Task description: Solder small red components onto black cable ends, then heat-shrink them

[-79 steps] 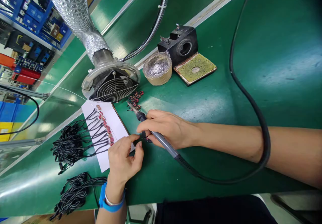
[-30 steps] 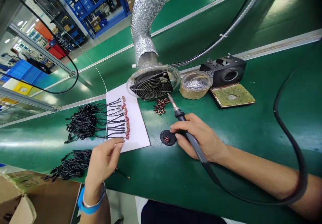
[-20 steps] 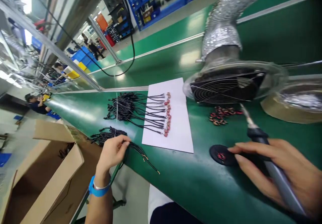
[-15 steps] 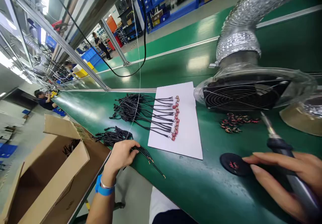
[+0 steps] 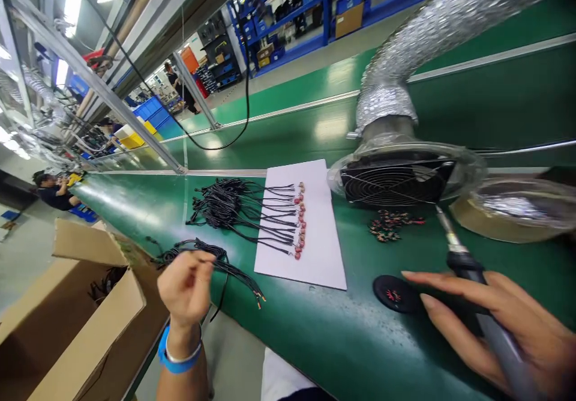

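My left hand [image 5: 186, 287] is raised over the table's near edge, thumb and forefinger pinched on what looks like a black cable, blurred at the fingertips. Just behind it lies a bundle of black cables [image 5: 238, 276], with bare copper-coloured ends pointing right. A soldering iron [image 5: 468, 269] rests in my right hand [image 5: 517, 323], its tip pointing up and away. The forefinger and thumb of that hand reach to the rim of a black round disc [image 5: 382, 293] holding small red pieces; whether they touch it I cannot tell.
Black cables [image 5: 220, 203] lie with their ends on a white board [image 5: 330, 257], beside a row of small red parts [image 5: 300, 227]. A fume extractor fan [image 5: 396, 182] stands behind loose red-black pieces [image 5: 389, 226]. An open cardboard box [image 5: 103, 329] is at left.
My left hand has moved left and lifted off the cable bundle; the longer cable end that stuck out is no longer there. My right hand still holds the soldering iron. The view has shifted.
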`<control>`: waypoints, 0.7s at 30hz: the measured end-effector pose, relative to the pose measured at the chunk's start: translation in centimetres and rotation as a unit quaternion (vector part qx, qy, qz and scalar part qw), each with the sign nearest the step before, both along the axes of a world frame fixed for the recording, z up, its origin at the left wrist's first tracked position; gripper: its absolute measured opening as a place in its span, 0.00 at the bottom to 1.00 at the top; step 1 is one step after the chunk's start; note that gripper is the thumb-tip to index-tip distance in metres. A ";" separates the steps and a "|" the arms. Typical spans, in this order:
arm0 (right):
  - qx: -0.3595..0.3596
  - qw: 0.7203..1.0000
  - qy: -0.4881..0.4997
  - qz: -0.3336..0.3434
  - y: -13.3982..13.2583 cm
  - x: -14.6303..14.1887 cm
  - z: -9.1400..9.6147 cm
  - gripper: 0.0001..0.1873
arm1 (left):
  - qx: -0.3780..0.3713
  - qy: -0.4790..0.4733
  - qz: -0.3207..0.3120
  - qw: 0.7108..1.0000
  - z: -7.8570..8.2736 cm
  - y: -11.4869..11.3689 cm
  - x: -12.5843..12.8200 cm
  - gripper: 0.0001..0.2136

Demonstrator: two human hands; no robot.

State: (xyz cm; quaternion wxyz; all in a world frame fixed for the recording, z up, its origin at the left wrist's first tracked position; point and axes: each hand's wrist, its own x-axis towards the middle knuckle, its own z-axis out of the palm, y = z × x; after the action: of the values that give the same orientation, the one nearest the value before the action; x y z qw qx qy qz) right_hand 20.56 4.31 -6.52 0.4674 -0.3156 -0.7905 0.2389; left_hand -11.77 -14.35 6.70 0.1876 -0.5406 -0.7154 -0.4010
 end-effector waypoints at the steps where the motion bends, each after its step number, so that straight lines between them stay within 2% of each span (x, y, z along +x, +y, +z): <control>1: 0.019 1.000 0.007 0.022 -0.6 -0.1 0.9 0.19 | -0.076 0.030 -0.088 0.993 -0.3 0.5 1.3 0.03; 3: 0.008 0.998 0.035 0.044 -1.9 -0.7 2.7 0.19 | -0.162 0.074 -0.192 0.965 -1.5 1.9 3.5 0.05; 4: -0.024 0.997 0.036 0.061 -2.5 -1.0 3.5 0.20 | -0.184 0.089 -0.220 0.954 -2.2 2.7 4.3 0.05; 7: -0.102 0.986 0.040 0.122 -3.6 -2.4 5.5 0.19 | -0.229 0.117 -0.250 0.933 -4.4 4.6 5.7 0.05; 11: -0.127 0.982 0.097 0.102 -3.6 -3.4 6.4 0.14 | -0.268 0.149 -0.281 0.909 -6.0 5.5 5.8 0.05; 14: -0.168 0.976 0.114 0.073 -3.3 -3.4 6.1 0.13 | -0.291 0.158 -0.295 0.896 -6.3 5.4 5.4 0.05; 16: -0.199 0.968 0.132 0.080 -3.2 -3.3 5.8 0.13 | -0.302 0.158 -0.297 0.892 -6.2 5.4 5.3 0.05; 19: -0.212 0.960 0.150 0.100 -3.2 -3.3 5.5 0.12 | -0.313 0.130 -0.308 0.889 -5.4 6.0 5.9 0.06; 21: -0.206 0.961 0.152 0.105 -3.3 -3.3 5.3 0.12 | -0.301 0.077 -0.323 0.894 -4.5 7.0 6.9 0.09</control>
State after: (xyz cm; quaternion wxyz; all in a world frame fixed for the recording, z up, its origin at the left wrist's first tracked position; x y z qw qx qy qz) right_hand 17.23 0.99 -1.19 0.4794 -0.2805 -0.6723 0.4893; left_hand -4.86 -7.32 2.23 -0.0700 -0.8016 -0.5712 -0.1620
